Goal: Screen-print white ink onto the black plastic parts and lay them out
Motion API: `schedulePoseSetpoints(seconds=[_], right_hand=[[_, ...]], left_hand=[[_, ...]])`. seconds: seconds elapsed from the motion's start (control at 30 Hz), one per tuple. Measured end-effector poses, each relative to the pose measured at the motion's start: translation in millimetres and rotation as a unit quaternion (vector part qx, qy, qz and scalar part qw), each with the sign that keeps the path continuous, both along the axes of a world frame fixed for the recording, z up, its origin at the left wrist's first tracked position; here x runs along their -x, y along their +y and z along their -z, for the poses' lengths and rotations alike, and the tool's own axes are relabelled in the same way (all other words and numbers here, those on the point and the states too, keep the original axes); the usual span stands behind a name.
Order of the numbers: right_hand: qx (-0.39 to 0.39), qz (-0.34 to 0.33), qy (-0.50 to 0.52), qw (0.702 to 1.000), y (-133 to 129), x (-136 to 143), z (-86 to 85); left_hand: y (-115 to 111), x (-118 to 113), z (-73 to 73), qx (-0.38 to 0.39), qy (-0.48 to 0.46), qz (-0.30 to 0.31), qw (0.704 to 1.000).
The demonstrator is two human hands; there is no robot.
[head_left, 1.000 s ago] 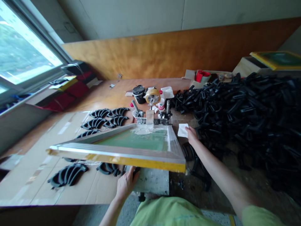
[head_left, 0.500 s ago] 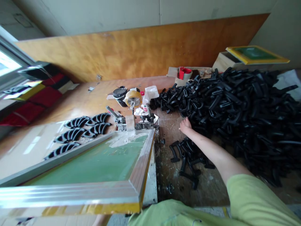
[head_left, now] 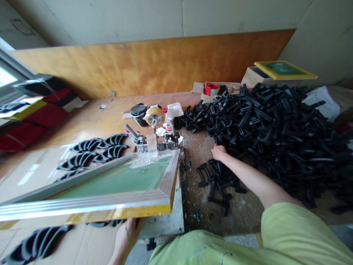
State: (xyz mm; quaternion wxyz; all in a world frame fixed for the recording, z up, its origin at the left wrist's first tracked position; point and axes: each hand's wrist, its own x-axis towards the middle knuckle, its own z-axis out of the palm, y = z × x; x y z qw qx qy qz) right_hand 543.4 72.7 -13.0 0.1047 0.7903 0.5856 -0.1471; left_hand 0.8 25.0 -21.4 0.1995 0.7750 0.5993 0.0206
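Many black parts (head_left: 256,129) lie by my curled right hand (head_left: 220,151), but the frame (head_left: 110,202) hides my left hand's (head_left: 127,233) fingers: how open, or what either holds, I can't tell.

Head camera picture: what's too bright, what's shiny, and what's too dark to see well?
Head view: far-left window washed-out white; head view: metal frame glinting along its front edge; head view: black pile so dark that many parts blend together.

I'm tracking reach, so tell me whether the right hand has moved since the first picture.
Yes: the right hand has moved rightward, now farther from the tape roll.
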Motion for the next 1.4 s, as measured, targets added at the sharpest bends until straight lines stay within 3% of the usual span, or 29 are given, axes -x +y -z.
schedulePoseSetpoints(seconds=[0.13, 0.27, 0.4, 0.47, 0.53, 0.6, 0.7, 0.87, 0.97, 1.03, 1.27, 1.33, 1.4], right_hand=[[-0.004, -0.003, 0.01, 1.0, -43.8, 14.9, -4.5], [-0.083, 0.002, 0.051, 0.995, -75.6, 24.3, -7.3], [-0.18, 0.142, 0.102, 0.968, -93.2, 24.9, -1.3], [-0.177, 0.215, 0.136, 0.951, -97.7, 24.0, 2.8], [-0.197, 0.251, 0.166, 0.933, -99.1, 26.1, 4.2], [-0.257, 0.245, 0.18, 0.917, -96.9, 36.0, 1.7], [-0.339, 0.145, 0.208, 0.906, -86.6, 75.0, -7.2], [-0.36, -0.092, 0.257, 0.892, -57.2, 195.2, -16.2], [-0.348, -0.167, 0.254, 0.887, -36.0, 259.2, -15.4], [-0.344, -0.186, 0.243, 0.888, -23.8, 285.2, -14.2], [-0.352, -0.185, 0.215, 0.892, -16.0, 303.7, -4.8], [-0.359, -0.184, 0.21, 0.891, -18.5, 304.6, -4.1], [-0.36, -0.192, 0.205, 0.889, -20.0, 305.2, -7.4]], left_hand=[[-7.3, -42.8, -28.4, 0.043, -0.069, 0.043, 0.996], [-5.9, -118.6, -48.9, 0.066, -0.061, 0.112, 0.99], [-1.4, -189.7, -50.9, 0.043, -0.025, 0.153, 0.987], [-1.7, -208.5, -48.2, 0.02, -0.053, 0.165, 0.985], [-4.3, -212.3, -45.2, 0.004, -0.102, 0.183, 0.978], [-8.9, -203.2, -43.4, 0.004, -0.155, 0.201, 0.967], [-17.2, -176.8, -43.9, 0.024, -0.221, 0.196, 0.955], [-24.6, -128.9, -49.1, 0.049, -0.272, 0.13, 0.952], [-22.7, -99.1, -52.4, 0.06, -0.284, 0.088, 0.953], [-19.2, -77.2, -54.2, 0.07, -0.286, 0.062, 0.954], [9.8, -8.0, -62.4, 0.073, -0.318, -0.011, 0.945], [28.8, 0.3, -76.9, 0.063, -0.364, -0.033, 0.929], [53.2, 0.7, -101.6, 0.036, -0.443, -0.059, 0.894]])
